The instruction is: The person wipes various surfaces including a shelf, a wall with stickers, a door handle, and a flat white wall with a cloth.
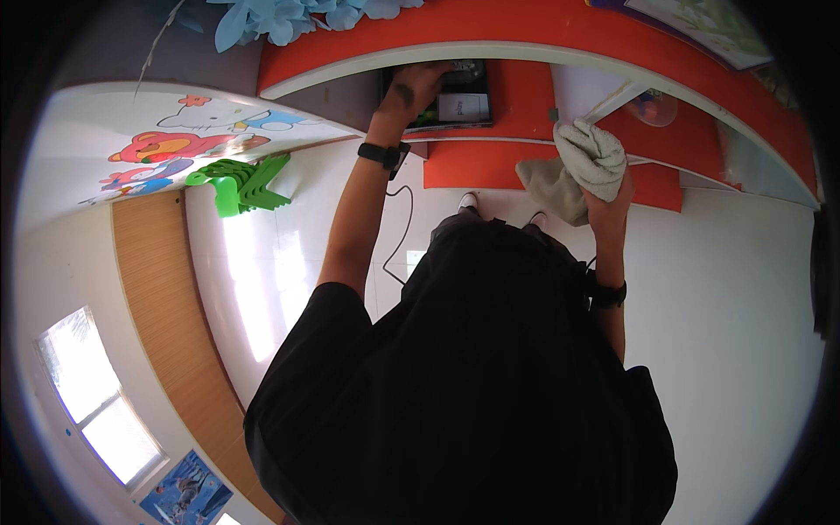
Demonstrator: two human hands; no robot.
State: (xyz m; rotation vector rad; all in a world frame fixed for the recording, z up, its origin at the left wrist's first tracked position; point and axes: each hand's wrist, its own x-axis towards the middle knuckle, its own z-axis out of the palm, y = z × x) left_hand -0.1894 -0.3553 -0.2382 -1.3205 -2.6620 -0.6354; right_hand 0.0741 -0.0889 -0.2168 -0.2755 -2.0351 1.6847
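My left hand [420,85] reaches into an orange-red shelf compartment [522,98], partly under its pale upper edge. It is at a dark flat box or book [482,95] that carries a white card [463,107] with writing. My fingertips are near a clear, shiny item [464,69], and whether they grip it cannot be told. In my right hand [611,200] is a bunched pale grey towel [590,157], held in front of the shelf's right side. A browner fold of cloth [554,190] hangs down to its left.
A round clear container [655,108] stands in the right compartment. Light-blue artificial flowers [282,20] and a framed picture [705,29] are on top. Stacked green plastic chairs [243,184] stand at left beside a cartoon-painted panel [197,134]. A black cable [410,223] hangs near my left wrist.
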